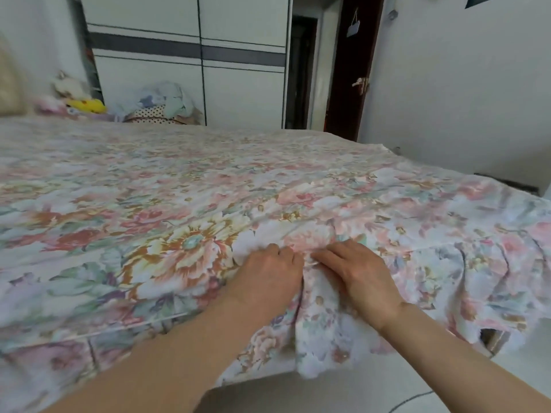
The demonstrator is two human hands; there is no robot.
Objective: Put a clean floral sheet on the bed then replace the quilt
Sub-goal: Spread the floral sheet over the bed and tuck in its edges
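Note:
A floral sheet (185, 186) in pink, cream and green covers the whole bed and hangs over its near edge in loose folds. My left hand (268, 272) and my right hand (354, 269) lie side by side at that near edge. Their fingers curl into a bunched ridge of the sheet between them. The fingertips are partly hidden in the cloth. A heap of bedding (161, 105) that may be the quilt lies beyond the far side of the bed.
White wardrobe doors (190, 55) stand behind the bed. Soft toys (77, 96) sit at the far left. A dark open door (354, 67) and a white wall (462, 84) are at the right. Pale floor tiles (328, 394) show below the hanging sheet.

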